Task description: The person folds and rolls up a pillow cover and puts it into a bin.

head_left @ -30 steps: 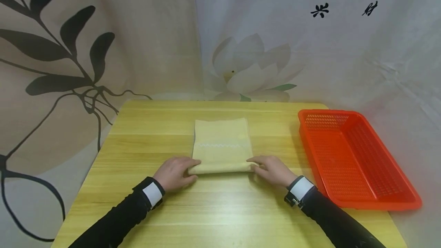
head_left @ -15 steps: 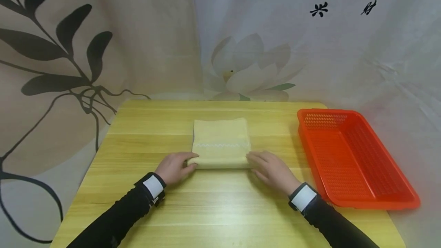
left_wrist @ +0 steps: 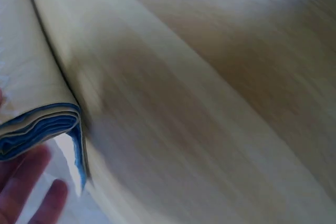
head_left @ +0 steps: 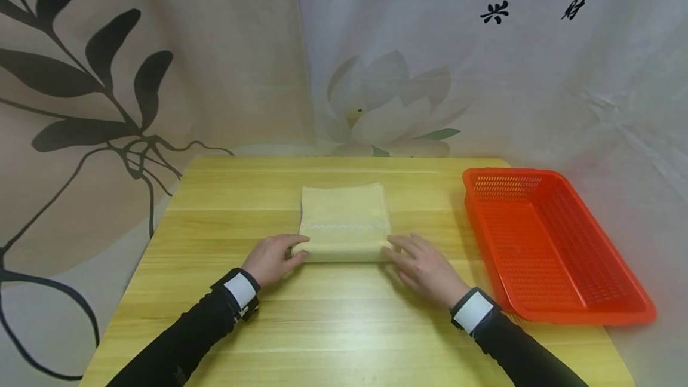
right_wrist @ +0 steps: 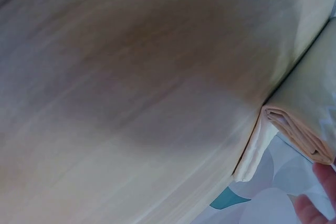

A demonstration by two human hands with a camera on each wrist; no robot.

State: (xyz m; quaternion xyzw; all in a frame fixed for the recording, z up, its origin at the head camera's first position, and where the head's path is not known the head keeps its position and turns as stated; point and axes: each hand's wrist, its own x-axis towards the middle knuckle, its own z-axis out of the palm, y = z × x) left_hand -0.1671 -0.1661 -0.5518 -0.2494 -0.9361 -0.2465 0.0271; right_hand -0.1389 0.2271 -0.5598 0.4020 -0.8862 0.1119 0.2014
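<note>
A pale yellow cloth (head_left: 344,211) lies at the middle of the table, a white zigzag line across it. Its near edge is rolled into a flat, thick fold. At the left end of that roll, my left hand (head_left: 272,260) grips it between thumb and forefinger. My right hand (head_left: 427,270) holds the opposite end, thumb and fingertips at the roll. Stacked layers with blue between them show at the end of the cloth (left_wrist: 39,124) in the left wrist view. Fingers (right_wrist: 326,179) lie close under the rolled end of the cloth (right_wrist: 299,132) in the right wrist view.
To the right on the wooden table (head_left: 344,327) stands a red plastic basket (head_left: 559,315) with mesh sides. Behind the table hangs a pale curtain (head_left: 242,76) printed with leaves, a lotus and black characters.
The near edge of the cloth has rolled a little away from me, both hands moving forward with it. Over the last half second the roll barely moves, while my right fingers shift on it.
</note>
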